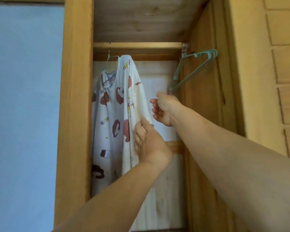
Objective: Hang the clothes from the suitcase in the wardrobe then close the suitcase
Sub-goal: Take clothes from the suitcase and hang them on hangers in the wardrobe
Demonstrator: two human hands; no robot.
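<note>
A white garment [117, 104] printed with brown bears hangs on a hanger from the wooden rail [141, 45] inside the wardrobe. My left hand [149, 141] rests with fairly straight fingers against the garment's right edge. To its right, my right hand [164, 108] has curled fingers at the lower end of the green hangers [192, 69]. These hang tilted from the rail's right end, and their tip disappears behind the hand. The suitcase is out of view.
The wardrobe's wooden side panels [74, 97] frame a narrow opening. An open wooden door [208, 97] stands on the right, and a blue wall [23, 97] lies to the left. A pale back panel shows behind the garment.
</note>
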